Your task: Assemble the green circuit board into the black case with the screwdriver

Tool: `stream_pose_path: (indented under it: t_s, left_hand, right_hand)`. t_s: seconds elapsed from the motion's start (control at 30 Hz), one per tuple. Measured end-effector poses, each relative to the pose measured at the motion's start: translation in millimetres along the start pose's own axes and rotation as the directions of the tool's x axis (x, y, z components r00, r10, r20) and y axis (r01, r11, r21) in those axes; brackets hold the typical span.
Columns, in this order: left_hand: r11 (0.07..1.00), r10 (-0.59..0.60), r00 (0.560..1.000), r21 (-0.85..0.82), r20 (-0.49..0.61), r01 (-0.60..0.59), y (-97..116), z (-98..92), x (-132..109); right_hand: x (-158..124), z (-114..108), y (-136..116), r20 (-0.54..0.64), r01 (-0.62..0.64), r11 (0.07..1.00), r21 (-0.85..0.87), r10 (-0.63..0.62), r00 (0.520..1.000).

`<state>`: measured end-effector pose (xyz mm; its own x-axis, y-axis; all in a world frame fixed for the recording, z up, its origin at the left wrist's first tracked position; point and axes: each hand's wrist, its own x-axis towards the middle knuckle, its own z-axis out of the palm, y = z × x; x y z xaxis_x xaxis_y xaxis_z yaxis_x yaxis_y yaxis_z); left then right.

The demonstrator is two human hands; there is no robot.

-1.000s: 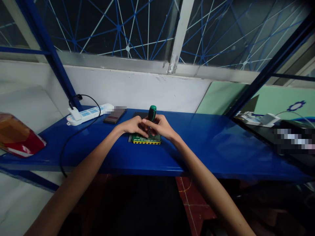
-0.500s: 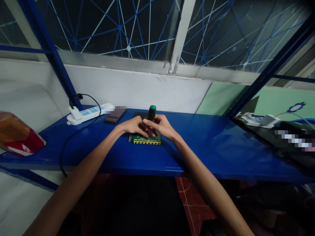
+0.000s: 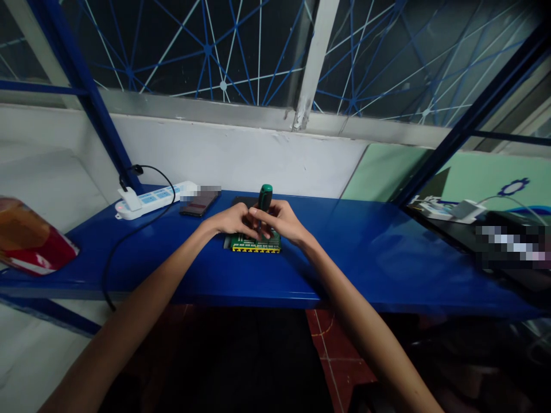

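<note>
Facing wide dark windows crossed by blue and pale lines, with a white wall beneath. Reaching with both bare arms over a long blue table set along that wall, with a pale green panel behind the right part. Showing a red-and-orange package at the table's left end, then, nearer the wall, a white power strip with a black cable looping across in front.

Bringing the left hand and right hand together over a green circuit board, lying flat on the table between the forearms, yellow along the near edge and partly hidden by fingers. Lying just beside the power strip, well left of the board: a dark phone.

Grasping a green-and-black screwdriver nearly upright above the board, right fingers curled around the handle. Pointing left fingers down beside the shaft; cannot tell whether pinching or only touching. Cannot see the tip clearly.
</note>
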<state>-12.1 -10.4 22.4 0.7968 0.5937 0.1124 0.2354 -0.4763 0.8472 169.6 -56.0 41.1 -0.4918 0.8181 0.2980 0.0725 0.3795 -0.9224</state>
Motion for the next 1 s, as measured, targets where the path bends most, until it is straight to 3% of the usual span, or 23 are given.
stream_pose_path:
  t_s: [0.2,0.4,0.73,1.0]
  left_hand:
    - [0.999,-0.033,0.996,-0.002,0.085,0.033,6,-1.1,-3]
    - [0.999,-0.004,1.000,0.054,0.003,0.003,3,-0.7,-1]
    - [0.995,-0.040,0.997,0.099,0.065,0.034,7,-5.3,-6]
    - [0.985,-0.124,0.992,0.127,0.025,0.120,4,-14.5,-11]
  right_hand:
    - [0,-1,0,-0.001,0.002,0.999,-0.033,-0.002,1.000]
    - [-1,-2,-2,-0.004,0.016,0.999,-0.035,-0.016,1.000]
    - [0,-3,-2,-0.028,0.043,0.998,-0.046,-0.045,0.999]
    - [1,-6,2,-0.088,0.043,0.999,-0.002,-0.043,0.995]
